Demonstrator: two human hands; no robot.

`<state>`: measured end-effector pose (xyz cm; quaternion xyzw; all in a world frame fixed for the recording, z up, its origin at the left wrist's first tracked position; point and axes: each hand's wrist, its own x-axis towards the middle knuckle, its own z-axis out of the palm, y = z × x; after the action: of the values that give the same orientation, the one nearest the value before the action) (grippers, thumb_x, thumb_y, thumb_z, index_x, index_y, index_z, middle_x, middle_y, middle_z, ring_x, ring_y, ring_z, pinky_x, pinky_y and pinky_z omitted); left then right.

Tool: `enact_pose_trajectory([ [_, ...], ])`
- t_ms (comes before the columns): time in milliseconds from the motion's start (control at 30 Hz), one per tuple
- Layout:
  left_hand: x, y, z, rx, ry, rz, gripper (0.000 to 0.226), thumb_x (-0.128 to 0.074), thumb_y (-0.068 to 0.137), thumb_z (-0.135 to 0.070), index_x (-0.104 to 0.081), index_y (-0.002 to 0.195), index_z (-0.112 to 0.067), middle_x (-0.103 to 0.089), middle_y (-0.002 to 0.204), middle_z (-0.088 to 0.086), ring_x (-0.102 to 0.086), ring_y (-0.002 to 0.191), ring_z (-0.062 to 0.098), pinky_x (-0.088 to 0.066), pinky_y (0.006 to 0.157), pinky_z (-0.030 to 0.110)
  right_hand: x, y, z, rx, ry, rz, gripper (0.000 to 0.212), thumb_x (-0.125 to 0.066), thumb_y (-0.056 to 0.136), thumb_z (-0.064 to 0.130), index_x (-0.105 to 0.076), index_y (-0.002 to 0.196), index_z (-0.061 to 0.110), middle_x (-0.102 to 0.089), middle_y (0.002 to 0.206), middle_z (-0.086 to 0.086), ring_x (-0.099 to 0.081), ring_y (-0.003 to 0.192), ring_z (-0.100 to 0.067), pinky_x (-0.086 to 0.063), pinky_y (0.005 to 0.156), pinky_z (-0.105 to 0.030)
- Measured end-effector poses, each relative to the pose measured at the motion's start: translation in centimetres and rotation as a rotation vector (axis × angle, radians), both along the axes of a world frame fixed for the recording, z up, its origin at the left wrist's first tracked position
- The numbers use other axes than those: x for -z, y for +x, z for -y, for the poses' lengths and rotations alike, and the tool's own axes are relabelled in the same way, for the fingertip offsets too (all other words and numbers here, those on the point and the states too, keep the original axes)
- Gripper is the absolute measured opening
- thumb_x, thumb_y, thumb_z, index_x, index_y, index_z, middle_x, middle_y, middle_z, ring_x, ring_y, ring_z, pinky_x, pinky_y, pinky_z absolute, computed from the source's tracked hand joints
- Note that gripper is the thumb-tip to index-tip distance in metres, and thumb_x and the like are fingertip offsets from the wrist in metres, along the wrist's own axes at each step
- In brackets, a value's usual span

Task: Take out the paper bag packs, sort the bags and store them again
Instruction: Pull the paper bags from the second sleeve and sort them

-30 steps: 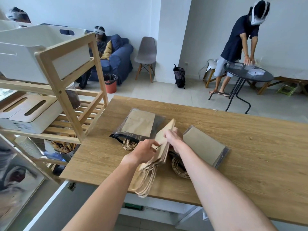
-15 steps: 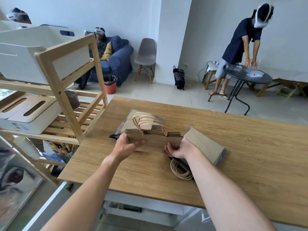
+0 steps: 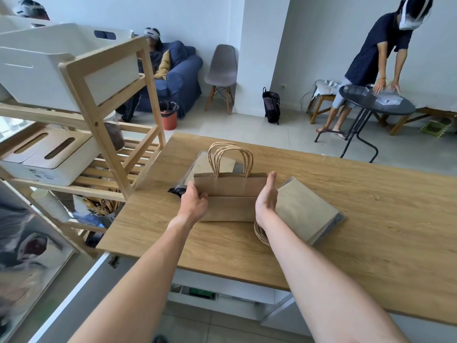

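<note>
A stack of brown paper bags (image 3: 230, 194) stands on its bottom edge on the wooden table (image 3: 371, 219), twine handles (image 3: 230, 157) up. My left hand (image 3: 195, 201) grips its left edge. My right hand (image 3: 266, 199) presses flat against its right edge, fingers straight. Behind the stack lies a clear plastic pack (image 3: 197, 167) holding a brown bag, mostly hidden. To the right lies a second clear pack of brown bags (image 3: 306, 209), with twine handles (image 3: 262, 233) sticking out by my right wrist.
A wooden shelf rack (image 3: 103, 125) with white bins (image 3: 49, 65) stands against the table's left end. Beyond the table are a blue sofa with a seated person, a grey chair (image 3: 221, 70), and a person bent over a round black table (image 3: 378, 105).
The stack of bags was turned from handles hanging toward me to handles pointing up, then stood upright. Both hands moved to its two side edges, and my right hand opened flat.
</note>
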<state>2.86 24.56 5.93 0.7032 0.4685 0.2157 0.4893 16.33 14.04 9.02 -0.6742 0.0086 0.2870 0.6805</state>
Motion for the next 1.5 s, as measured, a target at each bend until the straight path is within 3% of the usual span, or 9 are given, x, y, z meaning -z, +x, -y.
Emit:
enact_pose_trajectory([
  [333, 0.3, -1.6, -0.8, -0.054, -0.001, -0.091, 0.041, -0.038, 0.081, 0.003, -0.039, 0.12, -0.008, -0.055, 0.104, 0.014, -0.047, 0.095, 0.033, -0.033, 0.079, 0.032, 0.9, -1.2, -1.4, -0.125, -0.045, 0.176, 0.039, -0.053, 0.095, 0.052, -0.063, 0.103, 0.015, -0.057, 0.09, 0.005, -0.049, 0.096, -0.018, -0.034, 0.079, -0.031],
  [533, 3.2, -2.1, -1.3, -0.057, 0.024, -0.303, 0.051, -0.038, 0.078, -0.008, -0.042, 0.127, -0.021, -0.056, 0.116, 0.02, -0.046, 0.112, 0.042, -0.038, 0.096, 0.046, 0.7, -1.7, -1.1, -0.107, -0.08, 0.008, 0.05, -0.056, 0.091, 0.055, -0.064, 0.114, 0.011, -0.06, 0.127, -0.011, -0.051, 0.11, -0.027, -0.032, 0.087, -0.03],
  [667, 0.1, -1.7, -1.1, -0.36, -0.472, -0.051, 0.049, -0.029, 0.091, -0.045, -0.051, 0.128, -0.021, -0.041, 0.134, 0.013, -0.053, 0.101, 0.033, -0.054, 0.074, 0.038, 0.0, -1.4, -1.4, -0.14, -0.081, -0.054, 0.047, -0.058, 0.089, 0.057, -0.06, 0.119, 0.021, -0.051, 0.141, -0.006, -0.046, 0.115, -0.022, -0.032, 0.093, -0.031],
  [767, -2.3, -1.8, -2.3, -0.414, -0.917, 0.177, 0.069, -0.034, 0.081, -0.072, -0.045, 0.125, -0.019, -0.039, 0.133, 0.007, -0.057, 0.101, 0.045, -0.056, 0.073, 0.051, -0.3, -1.5, -1.7, -0.252, -0.118, -0.178, 0.086, -0.046, 0.082, 0.077, -0.032, 0.152, 0.028, -0.021, 0.162, -0.001, -0.022, 0.146, -0.026, -0.017, 0.115, -0.049],
  [867, -2.6, -2.0, -3.8, -0.34, -1.074, 0.264, 0.057, -0.047, 0.083, -0.054, -0.055, 0.123, -0.015, -0.052, 0.127, 0.016, -0.054, 0.105, 0.05, -0.051, 0.073, 0.068, -0.5, -1.0, -1.7, -0.22, -0.131, -0.454, 0.113, -0.037, 0.064, 0.096, -0.011, 0.156, 0.036, -0.001, 0.165, -0.003, -0.001, 0.149, -0.041, -0.003, 0.106, -0.076],
  [1000, -2.0, -2.0, -4.4, -0.267, -1.087, 0.284, 0.043, -0.033, 0.097, -0.035, -0.058, 0.12, -0.009, -0.056, 0.122, 0.023, -0.056, 0.104, 0.049, -0.053, 0.073, 0.067, -0.2, 0.5, -1.4, -0.217, -0.154, -0.692, 0.092, -0.04, 0.084, 0.075, -0.011, 0.157, 0.027, -0.004, 0.163, -0.013, -0.005, 0.146, -0.05, -0.014, 0.094, -0.086],
  [1133, -2.2, -1.9, -4.3, -0.237, -1.09, 0.288, 0.04, -0.035, 0.098, -0.027, -0.06, 0.122, -0.007, -0.059, 0.121, 0.023, -0.058, 0.105, 0.047, -0.055, 0.073, 0.064, -0.3, 1.6, -0.9, -0.307, -0.13, -0.786, 0.076, -0.036, 0.094, 0.058, -0.025, 0.151, 0.009, -0.01, 0.16, -0.022, -0.006, 0.145, -0.05, -0.012, 0.103, -0.081],
  [1267, -4.0, -2.0, -4.1, -0.138, -1.055, 0.251, 0.035, -0.037, 0.099, -0.016, -0.062, 0.115, 0.003, -0.063, 0.114, 0.029, -0.065, 0.093, 0.046, -0.06, 0.059, 0.052, -1.4, 2.7, -0.5, -0.478, -0.041, -0.762, 0.046, -0.029, 0.101, 0.019, -0.048, 0.13, -0.01, -0.045, 0.138, -0.036, -0.037, 0.133, -0.052, -0.026, 0.108, -0.07],
  [1500, -7.3, -1.7, -3.5, 0.01, -1.025, 0.147, 0.028, -0.033, 0.097, 0.003, -0.059, 0.102, 0.011, -0.066, 0.09, 0.03, -0.068, 0.076, 0.041, -0.059, 0.06, 0.039, -4.6, 3.7, -0.3, -0.5, -0.11, -0.641, 0.041, -0.019, 0.095, 0.004, -0.051, 0.107, -0.017, -0.057, 0.1, -0.036, -0.058, 0.092, -0.051, -0.058, 0.046, -0.048],
])
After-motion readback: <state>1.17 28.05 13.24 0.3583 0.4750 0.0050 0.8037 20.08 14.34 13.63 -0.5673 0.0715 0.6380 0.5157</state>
